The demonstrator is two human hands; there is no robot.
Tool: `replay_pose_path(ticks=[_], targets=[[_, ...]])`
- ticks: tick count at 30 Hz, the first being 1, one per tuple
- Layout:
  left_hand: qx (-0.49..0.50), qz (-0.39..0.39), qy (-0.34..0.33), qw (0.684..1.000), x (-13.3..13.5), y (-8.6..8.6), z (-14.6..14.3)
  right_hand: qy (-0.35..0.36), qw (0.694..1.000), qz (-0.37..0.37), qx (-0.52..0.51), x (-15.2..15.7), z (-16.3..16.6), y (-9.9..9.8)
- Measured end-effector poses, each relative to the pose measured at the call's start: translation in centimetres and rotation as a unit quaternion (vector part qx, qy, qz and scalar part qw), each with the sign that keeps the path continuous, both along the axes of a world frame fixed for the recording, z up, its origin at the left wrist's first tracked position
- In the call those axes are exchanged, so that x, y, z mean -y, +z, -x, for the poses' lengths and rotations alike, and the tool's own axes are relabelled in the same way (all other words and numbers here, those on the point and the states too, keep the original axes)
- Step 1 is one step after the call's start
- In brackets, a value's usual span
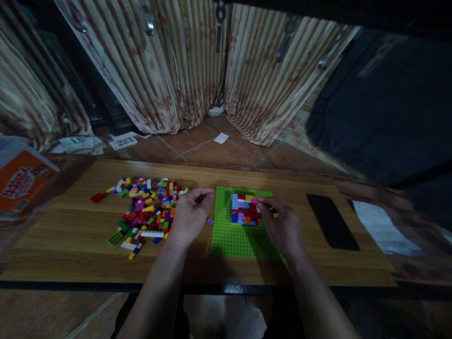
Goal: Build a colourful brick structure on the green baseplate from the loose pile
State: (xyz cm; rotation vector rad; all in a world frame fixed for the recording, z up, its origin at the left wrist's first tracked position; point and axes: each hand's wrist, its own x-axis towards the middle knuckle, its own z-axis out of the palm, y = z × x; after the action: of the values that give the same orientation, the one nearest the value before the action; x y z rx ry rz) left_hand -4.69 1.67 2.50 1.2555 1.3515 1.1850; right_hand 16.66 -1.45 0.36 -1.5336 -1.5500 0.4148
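Observation:
A green baseplate [240,240] lies on the wooden table [63,235] in front of me. A small block of stacked coloured bricks [244,209] stands on its far half. My right hand [280,226] rests on the plate's right side, its fingertips pinching a small pink brick [254,201] at the block's upper right corner. My left hand [190,214] sits just left of the plate with its fingers curled inward; what they hold, if anything, is hidden. A small purple brick [210,221] lies on the table beside the left hand.
A spread of several loose coloured bricks [144,209] covers the table's left half. A black phone [332,220] lies right of the plate, white paper [383,228] beyond it. An orange box [21,183] stands at the far left. Curtains [183,66] hang behind the table.

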Motion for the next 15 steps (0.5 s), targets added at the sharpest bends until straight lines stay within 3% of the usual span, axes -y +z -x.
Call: replay_pose_path(ticks=[4, 15], targets=[[-0.064, -0.006, -0.073, 0.995, 0.0, -1.6, -0.6, 0.023, 1.000, 0.005, 0.006, 0.2, -0.5, 0.3], [-0.133, -0.013, -0.121, 0.984, -0.7, -3.4, -2.1, 0.041, 0.997, 0.067, -0.003, 0.7, -1.7, 0.0]])
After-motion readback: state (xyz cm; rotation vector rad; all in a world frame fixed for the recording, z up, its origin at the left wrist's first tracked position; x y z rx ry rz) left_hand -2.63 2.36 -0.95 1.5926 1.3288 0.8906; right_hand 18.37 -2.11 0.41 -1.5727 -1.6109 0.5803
